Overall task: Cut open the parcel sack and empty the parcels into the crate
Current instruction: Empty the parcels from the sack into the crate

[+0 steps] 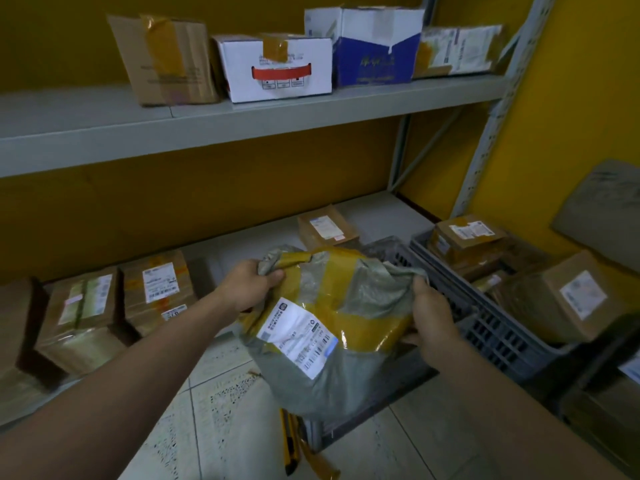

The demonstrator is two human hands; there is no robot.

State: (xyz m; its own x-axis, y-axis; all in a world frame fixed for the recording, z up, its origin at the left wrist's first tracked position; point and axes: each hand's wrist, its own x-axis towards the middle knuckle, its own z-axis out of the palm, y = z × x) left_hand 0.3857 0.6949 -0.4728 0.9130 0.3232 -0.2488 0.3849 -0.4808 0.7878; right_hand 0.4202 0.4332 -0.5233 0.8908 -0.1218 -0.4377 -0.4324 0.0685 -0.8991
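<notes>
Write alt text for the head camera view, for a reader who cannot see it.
Both hands, left hand and right hand, grip a grey parcel sack wrapped in yellow tape above a grey crate holding boxes. A yellow utility knife lies on the tiled floor below; shelves of cardboard parcels stand behind.

You can read almost nothing here. The white shipping label (300, 337) on the parcel sack (332, 327) carries barcodes and rows of small print, all too blurred to make out. The blue and white box (375, 46) on the upper shelf (207, 123) shows pale characters on its blue face, unreadable. The white box (277, 69) beside it has a red band and small symbols, also illegible. Labels on the brown parcels (114, 303) at the lower shelf's left end are equally blurred.
</notes>
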